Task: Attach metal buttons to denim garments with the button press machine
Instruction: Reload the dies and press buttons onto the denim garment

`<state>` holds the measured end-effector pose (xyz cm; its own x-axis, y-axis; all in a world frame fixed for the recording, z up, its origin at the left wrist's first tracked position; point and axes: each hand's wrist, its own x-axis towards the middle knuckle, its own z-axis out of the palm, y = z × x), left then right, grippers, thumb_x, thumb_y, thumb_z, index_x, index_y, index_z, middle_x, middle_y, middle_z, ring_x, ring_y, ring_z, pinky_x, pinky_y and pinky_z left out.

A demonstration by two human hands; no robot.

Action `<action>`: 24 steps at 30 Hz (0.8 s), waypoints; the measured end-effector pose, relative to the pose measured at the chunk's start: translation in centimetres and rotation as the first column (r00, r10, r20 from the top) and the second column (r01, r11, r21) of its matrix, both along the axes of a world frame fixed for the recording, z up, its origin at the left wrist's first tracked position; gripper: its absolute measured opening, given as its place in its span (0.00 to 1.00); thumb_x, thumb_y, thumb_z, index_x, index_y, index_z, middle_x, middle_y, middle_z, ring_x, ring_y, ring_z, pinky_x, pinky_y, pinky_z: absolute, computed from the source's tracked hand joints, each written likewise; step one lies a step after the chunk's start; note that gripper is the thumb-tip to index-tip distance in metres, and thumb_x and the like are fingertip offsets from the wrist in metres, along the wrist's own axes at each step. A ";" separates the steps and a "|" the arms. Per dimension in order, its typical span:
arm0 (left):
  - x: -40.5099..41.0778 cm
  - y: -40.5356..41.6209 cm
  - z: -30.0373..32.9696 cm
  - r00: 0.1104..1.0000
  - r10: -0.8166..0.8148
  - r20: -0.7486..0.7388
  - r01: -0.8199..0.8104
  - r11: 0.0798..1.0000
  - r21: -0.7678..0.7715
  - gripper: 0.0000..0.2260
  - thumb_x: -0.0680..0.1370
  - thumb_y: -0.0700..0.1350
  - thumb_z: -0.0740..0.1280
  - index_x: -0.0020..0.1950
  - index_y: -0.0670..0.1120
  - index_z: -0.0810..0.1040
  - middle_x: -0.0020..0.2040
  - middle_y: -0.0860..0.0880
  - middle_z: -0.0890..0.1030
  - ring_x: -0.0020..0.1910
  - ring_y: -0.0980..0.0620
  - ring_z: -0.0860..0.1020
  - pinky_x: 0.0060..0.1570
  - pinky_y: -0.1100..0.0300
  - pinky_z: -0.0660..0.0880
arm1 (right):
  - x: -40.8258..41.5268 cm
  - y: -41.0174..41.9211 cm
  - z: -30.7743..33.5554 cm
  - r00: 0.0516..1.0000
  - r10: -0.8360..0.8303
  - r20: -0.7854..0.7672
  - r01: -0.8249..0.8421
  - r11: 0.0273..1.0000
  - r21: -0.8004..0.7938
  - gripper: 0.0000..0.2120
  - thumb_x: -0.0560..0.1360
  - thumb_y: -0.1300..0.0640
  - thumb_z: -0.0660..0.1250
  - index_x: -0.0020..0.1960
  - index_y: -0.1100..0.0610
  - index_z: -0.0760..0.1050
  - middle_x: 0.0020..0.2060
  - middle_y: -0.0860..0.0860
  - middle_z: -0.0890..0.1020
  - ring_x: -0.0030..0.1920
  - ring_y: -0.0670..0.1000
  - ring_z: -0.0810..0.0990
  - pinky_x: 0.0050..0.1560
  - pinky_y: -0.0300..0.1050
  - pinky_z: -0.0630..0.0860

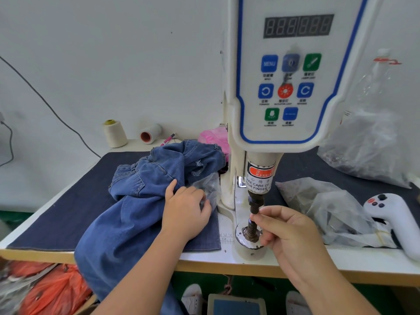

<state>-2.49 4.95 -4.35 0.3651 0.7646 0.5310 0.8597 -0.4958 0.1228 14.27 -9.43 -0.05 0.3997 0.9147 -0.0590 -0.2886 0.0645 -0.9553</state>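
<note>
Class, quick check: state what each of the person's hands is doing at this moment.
Left hand: fingers reach into the clear plastic bag; grip hidden, cannot be told.
Right hand: closed, fingertips pinching at the press's upper die.

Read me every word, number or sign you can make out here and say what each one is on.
"MENU": blue button on the press machine's control panel.
"AKE CARE OF / OUR FINGER", partly cut off: warning sticker on the press head.
"14": ruler marks on the machine base.
Number display: unlit.
Small captions under the buttons: blurred.
</note>
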 end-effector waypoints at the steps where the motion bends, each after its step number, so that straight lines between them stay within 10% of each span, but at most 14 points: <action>1: 0.0 0.0 0.0 1.000 -0.001 0.001 0.001 1.000 0.002 0.13 0.75 0.53 0.58 0.40 0.49 0.80 0.38 0.55 0.79 0.44 0.52 0.78 0.72 0.52 0.52 | 0.0 0.0 0.0 0.999 0.010 -0.032 -0.010 1.000 0.010 0.09 0.57 0.61 0.77 0.37 0.57 0.84 0.29 0.59 0.79 0.23 0.48 0.71 0.27 0.41 0.73; 11: 0.0 0.0 -0.1 1.000 -0.003 0.009 0.003 1.000 0.007 0.12 0.75 0.52 0.60 0.39 0.49 0.79 0.36 0.55 0.79 0.42 0.52 0.78 0.72 0.52 0.51 | 0.1 -0.2 -0.2 0.998 0.011 0.061 -0.013 1.000 0.023 0.05 0.67 0.62 0.74 0.40 0.52 0.84 0.36 0.59 0.84 0.23 0.49 0.72 0.29 0.41 0.73; 24: 0.0 0.0 0.1 0.999 0.020 -0.027 -0.020 1.000 -0.023 0.10 0.77 0.51 0.62 0.41 0.50 0.80 0.40 0.55 0.80 0.46 0.53 0.77 0.72 0.54 0.48 | -0.4 -0.4 0.9 0.975 -0.006 -0.223 -0.009 0.998 -0.065 0.06 0.57 0.64 0.73 0.34 0.62 0.84 0.33 0.63 0.75 0.22 0.47 0.71 0.23 0.38 0.73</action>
